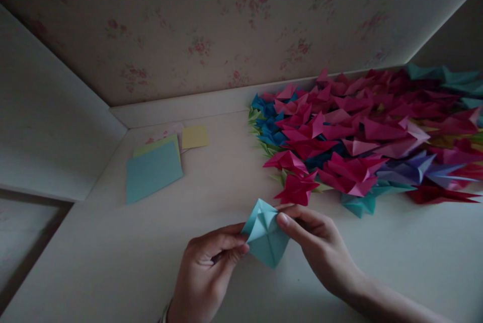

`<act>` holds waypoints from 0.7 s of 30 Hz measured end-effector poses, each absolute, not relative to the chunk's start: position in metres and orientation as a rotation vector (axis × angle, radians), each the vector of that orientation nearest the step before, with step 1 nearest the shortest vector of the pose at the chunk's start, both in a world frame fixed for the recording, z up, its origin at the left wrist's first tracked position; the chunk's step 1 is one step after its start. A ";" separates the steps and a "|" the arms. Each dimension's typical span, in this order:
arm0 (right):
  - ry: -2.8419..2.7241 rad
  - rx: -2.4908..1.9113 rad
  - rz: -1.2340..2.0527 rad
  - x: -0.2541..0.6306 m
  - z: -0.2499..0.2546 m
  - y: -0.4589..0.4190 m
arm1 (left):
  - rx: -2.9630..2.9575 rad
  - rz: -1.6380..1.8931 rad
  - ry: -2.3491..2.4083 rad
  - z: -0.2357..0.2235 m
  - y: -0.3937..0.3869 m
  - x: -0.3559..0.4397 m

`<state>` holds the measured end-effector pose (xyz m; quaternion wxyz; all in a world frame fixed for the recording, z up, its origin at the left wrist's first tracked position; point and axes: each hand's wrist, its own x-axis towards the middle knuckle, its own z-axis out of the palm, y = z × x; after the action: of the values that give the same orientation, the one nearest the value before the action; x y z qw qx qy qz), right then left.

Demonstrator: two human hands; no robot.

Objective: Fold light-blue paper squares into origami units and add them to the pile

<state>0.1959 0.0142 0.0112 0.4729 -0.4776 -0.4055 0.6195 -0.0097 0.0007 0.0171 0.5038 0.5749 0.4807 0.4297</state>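
Observation:
A light turquoise piece of folded origami paper (268, 242) is held up between both hands over the white table. It has a diamond-like outline, with crease lines and a small flap near its top. My left hand (211, 267) pinches its left corner between thumb and fingers. On the opposite side, my right hand (320, 242) grips the upper right edge, thumb in front and fingers behind. The back of the paper is hidden. Just beyond it lies a pink folded paper piece (297, 188), apart from the hands.
Many folded paper pieces (350, 132) in pink, blue, purple, green and red crowd the table's right side. At the left lie a turquoise sheet (154, 169), a green sheet beneath it and a small yellow paper (195, 137). A flowered wall (196, 21) rises behind.

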 end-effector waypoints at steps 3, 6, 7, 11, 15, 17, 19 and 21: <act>-0.977 -1.203 1.470 0.195 0.010 0.012 | 1.309 1.017 1.188 0.019 0.001 -0.009; -1.017 -1.205 1.437 0.193 0.010 0.011 | 1.277 0.996 1.279 0.020 0.000 -0.008; -1.039 -1.205 1.426 0.192 0.010 0.010 | 1.286 0.995 1.319 0.020 0.000 -0.008; -1.155 -1.241 1.370 0.190 0.006 0.010 | 1.269 1.022 1.402 0.020 0.002 -0.005; -1.250 -1.253 1.329 0.191 0.003 0.010 | 1.192 0.974 1.363 0.018 0.002 -0.004; -1.288 -1.256 1.332 0.190 0.002 0.009 | 1.227 0.911 1.309 0.017 0.001 -0.005; -1.326 -1.254 1.363 0.190 0.003 0.007 | 1.287 0.875 1.270 0.015 0.001 -0.007; -1.359 -1.249 1.399 0.190 0.003 0.005 | 1.362 0.874 1.278 0.013 0.000 -0.008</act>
<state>0.1900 0.0053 0.0030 0.4010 -0.4940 -0.5374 0.5534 -0.0077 0.0002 0.0132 0.5140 0.5667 0.5315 0.3635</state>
